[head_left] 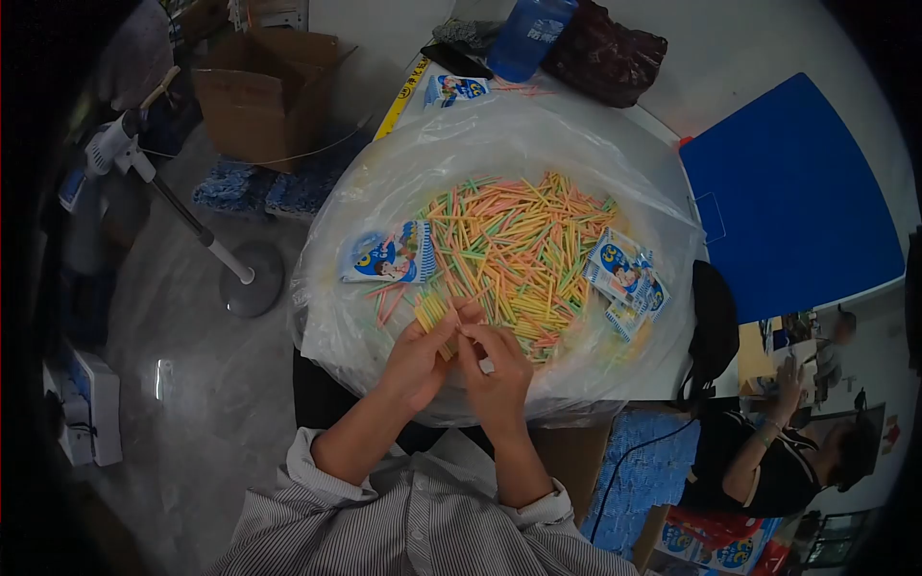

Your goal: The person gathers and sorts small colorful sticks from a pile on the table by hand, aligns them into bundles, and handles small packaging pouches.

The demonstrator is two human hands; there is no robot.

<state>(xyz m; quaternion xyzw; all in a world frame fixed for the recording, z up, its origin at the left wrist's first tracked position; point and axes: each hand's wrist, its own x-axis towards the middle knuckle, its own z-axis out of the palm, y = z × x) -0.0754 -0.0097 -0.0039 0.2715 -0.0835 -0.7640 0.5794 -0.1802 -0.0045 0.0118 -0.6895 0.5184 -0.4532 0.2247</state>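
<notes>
My left hand (420,362) is closed around a small bundle of thin yellow and green sticks (431,309), whose ends show above the thumb. Close beside it, my right hand (496,372) has thumb and fingertips pinched together near the bundle; what they hold, if anything, is too small to make out. Both hands are over the near edge of a big heap of pink, orange, yellow and green sticks (523,254). The heap lies in a wide, clear plastic bag (375,178) with its sides spread open. A blue-and-white printed packet (389,257) lies left of the heap, and several similar packets (622,272) lie on its right.
Behind the bag are another packet (459,89), a blue container (530,38) and a dark red bag (607,53). A blue board (792,197) stands to the right. A cardboard box (264,96) and a stand with a round base (252,278) are left. Another person (759,461) sits at right.
</notes>
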